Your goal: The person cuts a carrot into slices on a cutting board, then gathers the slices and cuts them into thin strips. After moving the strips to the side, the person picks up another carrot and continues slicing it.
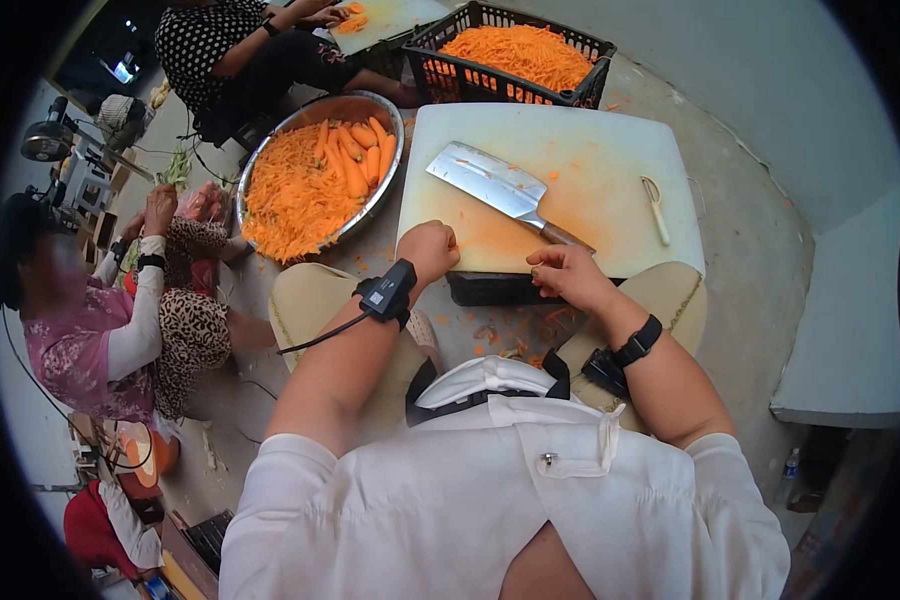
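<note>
My left hand [430,250] is curled into a fist at the near left edge of the white cutting board [590,140]. Whatever its fingers may hold is hidden. At the board's near edge, my right hand [570,277] has loosely bent fingers, a little apart, with nothing visible between them. Just beyond it lies a cleaver [490,180], its wooden handle [567,238] pointing toward that hand and its broad blade toward the far left. A peeler with a pale handle [660,218] rests on the right side of the board. Orange stains and small carrot bits mark the surface.
Left of the board, a metal basin [395,120] holds shredded carrot [295,195] and several whole carrots [355,160]. A black crate [600,92] of shredded carrot stands behind. People sit at the far left [215,60] and left [90,330]. Scraps litter the floor.
</note>
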### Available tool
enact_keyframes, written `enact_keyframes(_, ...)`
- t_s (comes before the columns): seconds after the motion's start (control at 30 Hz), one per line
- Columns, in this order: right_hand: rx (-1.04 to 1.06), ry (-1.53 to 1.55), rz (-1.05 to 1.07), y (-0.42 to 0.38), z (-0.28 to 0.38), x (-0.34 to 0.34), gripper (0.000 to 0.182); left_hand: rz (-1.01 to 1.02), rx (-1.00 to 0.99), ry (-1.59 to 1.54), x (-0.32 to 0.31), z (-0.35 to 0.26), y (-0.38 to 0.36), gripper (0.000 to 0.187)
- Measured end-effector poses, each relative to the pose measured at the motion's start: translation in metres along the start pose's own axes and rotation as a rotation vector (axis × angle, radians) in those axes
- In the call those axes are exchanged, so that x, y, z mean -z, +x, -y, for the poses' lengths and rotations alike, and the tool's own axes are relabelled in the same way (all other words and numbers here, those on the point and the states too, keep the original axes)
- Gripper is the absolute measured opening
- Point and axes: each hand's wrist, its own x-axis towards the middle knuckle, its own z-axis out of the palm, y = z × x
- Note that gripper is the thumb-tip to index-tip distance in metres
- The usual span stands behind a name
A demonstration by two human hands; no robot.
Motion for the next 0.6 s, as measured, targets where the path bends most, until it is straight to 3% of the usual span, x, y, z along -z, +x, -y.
enact_keyframes(0.17,-0.008,0.024,0.046,0.001,-0.003,-0.004,0.023,-0.037,0.022,-0.023,-0.003,0.0,-0.005,0.009)
enact_keyframes(0.33,0.003,0.021,0.08,0.004,-0.004,-0.005,0.024,-0.167,-0.068,0.095,-0.008,-0.005,-0.011,0.005)
enact_keyframes(0.6,-0.004,-0.003,0.065,0.008,-0.008,-0.006,0.023,-0.215,-0.226,0.204,-0.013,-0.004,-0.009,0.004)
